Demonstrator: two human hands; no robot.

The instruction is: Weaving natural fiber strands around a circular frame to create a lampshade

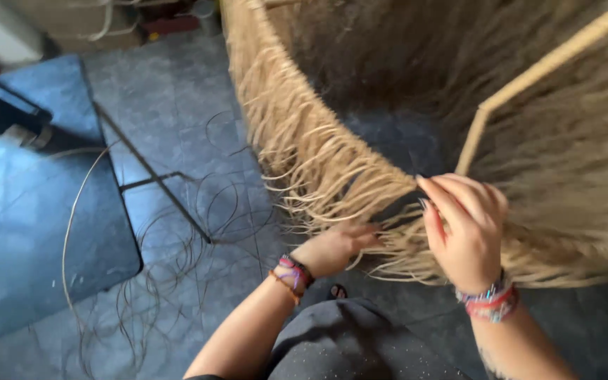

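A large round frame (473,141) of pale cane is wrapped with a thick fringe of tan straw fibres (318,155) that hang down from its rim. My left hand (332,250) reaches under the fringe, fingers among the loose strands near the lower rim. My right hand (466,229) is raised at the rim, fingers pinched together on fibres where a cane strut meets the ring. Both wrists carry colourful bead bracelets.
A blue table top (29,211) with a thin black metal leg frame (156,179) stands at left. Loose thin fibres (170,260) lie curled on the grey tiled floor. My dark-clothed lap (346,345) fills the bottom centre. Clutter sits at the far wall.
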